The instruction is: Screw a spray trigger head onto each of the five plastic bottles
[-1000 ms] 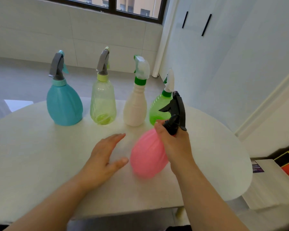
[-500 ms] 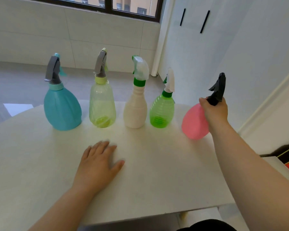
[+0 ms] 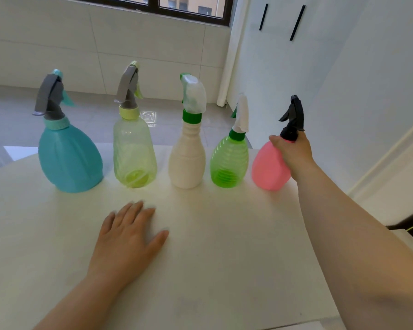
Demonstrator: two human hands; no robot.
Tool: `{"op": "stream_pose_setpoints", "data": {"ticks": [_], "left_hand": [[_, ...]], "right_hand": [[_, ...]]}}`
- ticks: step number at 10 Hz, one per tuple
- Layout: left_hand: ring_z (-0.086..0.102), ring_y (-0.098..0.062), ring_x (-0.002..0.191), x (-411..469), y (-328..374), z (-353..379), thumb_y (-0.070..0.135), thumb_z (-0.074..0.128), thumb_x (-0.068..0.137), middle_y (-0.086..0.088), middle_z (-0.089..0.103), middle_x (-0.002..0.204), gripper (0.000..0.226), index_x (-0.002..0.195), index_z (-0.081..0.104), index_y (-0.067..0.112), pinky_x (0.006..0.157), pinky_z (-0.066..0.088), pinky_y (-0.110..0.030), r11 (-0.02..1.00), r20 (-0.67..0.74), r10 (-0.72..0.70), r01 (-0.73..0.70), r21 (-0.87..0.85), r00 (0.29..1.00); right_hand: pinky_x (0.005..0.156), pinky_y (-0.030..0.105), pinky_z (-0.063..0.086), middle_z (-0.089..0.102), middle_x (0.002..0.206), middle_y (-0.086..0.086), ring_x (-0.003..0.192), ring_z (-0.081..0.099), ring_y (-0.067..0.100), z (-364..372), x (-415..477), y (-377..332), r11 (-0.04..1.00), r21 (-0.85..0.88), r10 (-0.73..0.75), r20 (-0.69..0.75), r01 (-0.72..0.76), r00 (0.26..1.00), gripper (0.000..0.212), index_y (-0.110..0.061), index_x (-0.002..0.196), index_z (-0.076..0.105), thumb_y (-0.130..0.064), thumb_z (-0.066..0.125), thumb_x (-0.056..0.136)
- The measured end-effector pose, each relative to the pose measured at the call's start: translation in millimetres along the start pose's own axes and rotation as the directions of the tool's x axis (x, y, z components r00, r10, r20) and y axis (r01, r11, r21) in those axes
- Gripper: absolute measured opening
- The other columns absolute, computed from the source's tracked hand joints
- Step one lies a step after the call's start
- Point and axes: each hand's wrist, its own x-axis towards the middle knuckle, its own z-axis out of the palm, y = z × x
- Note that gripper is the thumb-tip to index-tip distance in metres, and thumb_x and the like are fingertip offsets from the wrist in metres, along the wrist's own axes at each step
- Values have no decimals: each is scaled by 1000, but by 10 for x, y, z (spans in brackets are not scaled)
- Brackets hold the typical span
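The right grip [image 3: 293,151] curls round the neck of the pink bottle [image 3: 268,167], just under its black head [image 3: 293,117]. That bottle sits at 2 o'clock on the surface [image 3: 224,246] and ends a row that starts at 10 o'clock: teal [image 3: 68,160], yellow [image 3: 134,153], white [image 3: 187,160] and green [image 3: 229,160], each wearing a head. The left grip [image 3: 126,239] lies flat and open at 6 o'clock, holding nothing.

The step looks like setting down the last bottle. Seat its base flat before letting go, and keep it clear of the green one at its 9 o'clock. Then draw the fingers off toward 3 o'clock without catching the trigger. I cannot tell whether the black collar is fully tight, so a last twist is worthwhile.
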Motion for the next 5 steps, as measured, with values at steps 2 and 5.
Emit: {"op": "stream_pose_setpoints", "data": {"ticks": [2, 5], "left_hand": [[8, -8, 140, -15, 19, -31, 58, 32, 85, 9, 16, 153, 57, 136, 22, 34, 114, 2, -30, 1000, 5, -9, 9, 20, 1000], [10, -10, 140, -35, 27, -66, 57, 34, 85, 7, 18, 152, 57, 135, 25, 32, 114, 3, -31, 999, 56, 0, -2, 50, 998]], "right_hand": [[79, 32, 38, 49, 103, 3, 91, 48, 20, -26, -2, 87, 999, 34, -22, 52, 20, 998, 43, -9, 116, 45, -18, 63, 78], [92, 31, 37, 39, 139, 5, 120, 44, 22, -113, -134, 199, 991, 108, 78, -35, -74, 996, 68, -19, 135, 27, -35, 62, 79]]}}
